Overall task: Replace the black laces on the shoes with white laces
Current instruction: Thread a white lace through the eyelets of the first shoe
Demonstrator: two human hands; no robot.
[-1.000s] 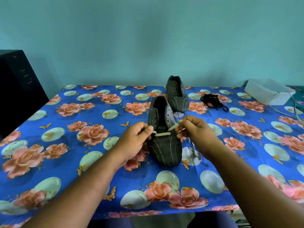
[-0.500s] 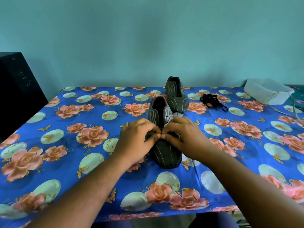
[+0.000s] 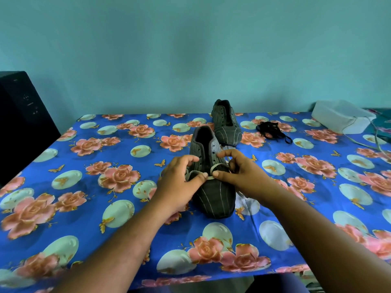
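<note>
Both hands are on the near shoe [image 3: 213, 187] mid-desk: left hand [image 3: 179, 182] and right hand [image 3: 243, 176] each pinch the white lace [image 3: 211, 176] over its vamp; soft, limp, light stuff, best held close to the eyelets

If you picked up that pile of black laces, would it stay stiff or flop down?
The black laces would probably flop and dangle: they lie in a loose tangle on the tablecloth, with one loop trailing out. They look thin, so likely very light. Strands might snag together and lift as one clump.
</note>
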